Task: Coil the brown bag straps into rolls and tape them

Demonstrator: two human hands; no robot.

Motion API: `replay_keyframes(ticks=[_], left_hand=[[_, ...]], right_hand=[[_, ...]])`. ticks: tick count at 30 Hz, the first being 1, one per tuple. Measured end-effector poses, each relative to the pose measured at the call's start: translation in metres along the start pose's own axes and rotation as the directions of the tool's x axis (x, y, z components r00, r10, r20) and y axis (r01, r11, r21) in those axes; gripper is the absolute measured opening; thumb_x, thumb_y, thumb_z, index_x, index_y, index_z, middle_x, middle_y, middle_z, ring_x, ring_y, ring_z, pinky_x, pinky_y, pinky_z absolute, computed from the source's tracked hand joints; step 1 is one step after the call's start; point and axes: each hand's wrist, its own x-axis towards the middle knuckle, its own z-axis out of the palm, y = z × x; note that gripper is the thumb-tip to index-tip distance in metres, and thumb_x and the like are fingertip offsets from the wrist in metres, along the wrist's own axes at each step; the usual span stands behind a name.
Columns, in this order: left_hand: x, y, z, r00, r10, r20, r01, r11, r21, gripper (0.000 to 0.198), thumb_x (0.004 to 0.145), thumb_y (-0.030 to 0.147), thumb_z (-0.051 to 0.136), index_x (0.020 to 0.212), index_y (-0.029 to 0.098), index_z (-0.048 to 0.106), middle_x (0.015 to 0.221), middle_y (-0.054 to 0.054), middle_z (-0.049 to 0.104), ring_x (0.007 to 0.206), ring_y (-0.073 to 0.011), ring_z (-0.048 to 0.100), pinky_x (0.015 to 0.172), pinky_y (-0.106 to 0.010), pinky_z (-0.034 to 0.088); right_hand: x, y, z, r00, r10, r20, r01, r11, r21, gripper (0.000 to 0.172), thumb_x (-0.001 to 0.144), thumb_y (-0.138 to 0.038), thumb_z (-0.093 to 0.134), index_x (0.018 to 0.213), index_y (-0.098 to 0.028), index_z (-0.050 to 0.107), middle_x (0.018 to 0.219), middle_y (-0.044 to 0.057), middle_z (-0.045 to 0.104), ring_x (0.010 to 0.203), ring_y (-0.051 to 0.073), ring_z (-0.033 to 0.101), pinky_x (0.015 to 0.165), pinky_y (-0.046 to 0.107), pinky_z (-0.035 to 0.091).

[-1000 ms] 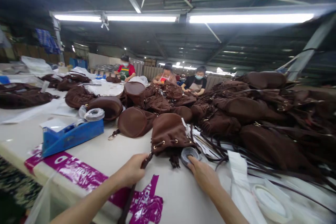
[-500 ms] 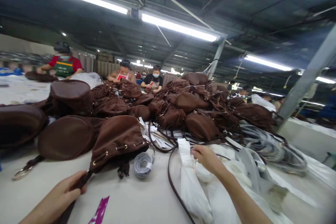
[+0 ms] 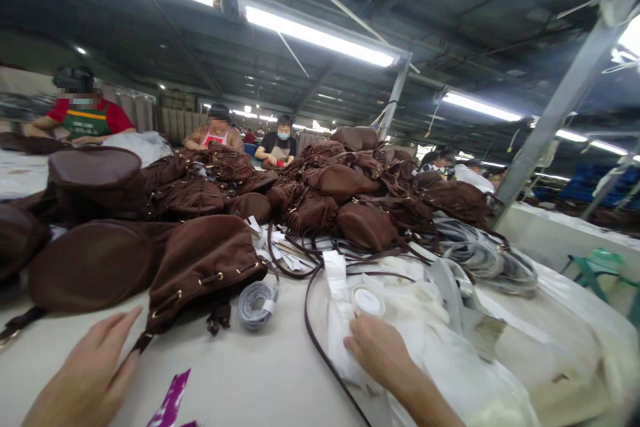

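My left hand (image 3: 87,370) is at the lower left, fingers and thumb apart. The brown strap end (image 3: 143,342) of a brown drawstring bag (image 3: 203,263) shows just beyond the thumb. That bag lies on its side, with gold eyelets along its gathered mouth. My right hand (image 3: 377,350) has its fingers curled closed over a white plastic strip (image 3: 336,278); what they hold, if anything, is hidden. Just beyond these fingers sits a white round roll (image 3: 369,301). Between my hands lie a coiled grey strip (image 3: 256,305) and a long dark strap (image 3: 313,327).
A heap of brown bags (image 3: 320,180) spans the table's far side. Clear plastic-wrapped coils (image 3: 485,257) lie to the right, near a metal post (image 3: 550,107). A purple wrapper (image 3: 171,397) is at the front. Co-workers sit beyond, one in a green apron (image 3: 87,123).
My left hand has loosened from the strap it gripped, its fingers now spread. My right hand has drawn nearer along the white plastic strip. The view has swung slightly right.
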Motion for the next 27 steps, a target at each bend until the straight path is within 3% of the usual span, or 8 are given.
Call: replay_keyframes(ticks=[2, 4, 7, 9, 10, 15, 21, 27], left_hand=[[0.008, 0.051, 0.005, 0.98, 0.198, -0.01, -0.198, 0.98, 0.03, 0.049, 0.083, 0.03, 0.047, 0.132, 0.036, 0.044, 0.129, 0.0, 0.056, 0.12, -0.0325, 0.048, 0.107, -0.054, 0.035], [0.015, 0.115, 0.021, 0.912, 0.368, 0.184, -0.364, 0.93, -0.055, 0.053, 0.079, 0.018, 0.046, 0.131, 0.029, 0.051, 0.136, -0.004, 0.053, 0.126, -0.0298, 0.046, 0.111, -0.047, 0.035], [0.023, 0.2, 0.069, 0.681, 0.579, 0.449, -0.509, 0.815, -0.278, 0.068, 0.07, 0.004, 0.044, 0.136, 0.021, 0.048, 0.147, -0.008, 0.042, 0.136, -0.027, 0.036, 0.115, -0.044, 0.028], [0.028, 0.236, 0.109, 0.533, 0.675, 0.509, -0.536, 0.736, -0.415, 0.075, 0.07, 0.006, 0.049, 0.143, 0.015, 0.037, 0.151, -0.012, 0.036, 0.14, -0.0281, 0.03, 0.116, -0.045, 0.027], [0.03, 0.247, 0.128, 0.505, 0.68, 0.532, -0.518, 0.732, -0.443, 0.078, 0.07, 0.007, 0.05, 0.146, 0.011, 0.032, 0.151, -0.015, 0.035, 0.14, -0.0296, 0.028, 0.116, -0.046, 0.025], [0.039, 0.259, 0.187, 0.505, 0.588, 0.632, -0.416, 0.807, -0.419, 0.067, 0.078, 0.01, 0.045, 0.144, 0.011, 0.031, 0.146, -0.017, 0.041, 0.138, -0.0287, 0.033, 0.114, -0.046, 0.027], [0.039, 0.258, 0.191, 0.488, 0.652, 0.58, -0.465, 0.757, -0.46, 0.056, 0.078, 0.01, 0.043, 0.132, 0.022, 0.048, 0.141, -0.006, 0.05, 0.136, -0.0247, 0.036, 0.114, -0.045, 0.027], [0.042, 0.257, 0.192, 0.483, 0.655, 0.581, -0.457, 0.755, -0.47, 0.05, 0.08, 0.014, 0.043, 0.129, 0.022, 0.054, 0.138, -0.004, 0.053, 0.131, -0.0254, 0.041, 0.112, -0.043, 0.029]], right_hand=[[-0.007, -0.01, 0.005, 1.0, 0.013, 0.001, -0.013, 0.999, -0.039, 0.025, 0.086, -0.006, 0.046, 0.084, -0.013, 0.07, 0.091, 0.015, 0.071, 0.082, 0.024, 0.068, 0.064, 0.028, 0.044], [-0.009, -0.018, 0.008, 0.999, 0.029, -0.014, -0.03, 0.999, -0.041, 0.034, 0.085, 0.002, 0.039, 0.087, -0.012, 0.069, 0.09, 0.016, 0.071, 0.082, 0.026, 0.069, 0.064, 0.029, 0.043], [-0.007, -0.017, 0.008, 0.997, 0.033, -0.065, -0.035, 0.999, -0.03, 0.031, 0.087, -0.002, 0.039, 0.091, -0.014, 0.068, 0.092, 0.015, 0.071, 0.086, 0.026, 0.068, 0.067, 0.03, 0.042], [-0.006, -0.008, 0.007, 0.993, 0.05, -0.105, -0.045, 0.997, 0.055, 0.024, 0.088, -0.009, 0.046, 0.094, -0.016, 0.067, 0.092, 0.011, 0.072, 0.086, 0.024, 0.067, 0.068, 0.028, 0.041], [-0.006, -0.002, 0.006, 0.993, 0.046, -0.112, -0.032, 0.992, 0.124, 0.021, 0.088, -0.013, 0.048, 0.094, -0.018, 0.067, 0.091, 0.008, 0.073, 0.086, 0.022, 0.067, 0.068, 0.026, 0.041], [-0.012, 0.03, 0.0, 0.997, -0.079, -0.023, 0.081, 0.919, 0.385, 0.026, 0.087, -0.019, 0.046, 0.074, -0.021, 0.069, 0.08, 0.002, 0.073, 0.08, 0.018, 0.066, 0.067, 0.024, 0.038], [-0.008, 0.044, 0.004, 0.998, 0.033, -0.047, -0.005, 0.865, 0.502, 0.009, 0.072, -0.021, 0.061, 0.064, -0.018, 0.062, 0.063, -0.002, 0.062, 0.065, 0.015, 0.056, 0.059, 0.024, 0.031], [-0.007, 0.056, 0.01, 0.995, -0.095, 0.022, 0.063, 0.797, 0.601, 0.026, 0.084, -0.025, 0.047, 0.06, -0.017, 0.055, 0.054, -0.004, 0.052, 0.055, 0.012, 0.051, 0.052, 0.021, 0.036]])
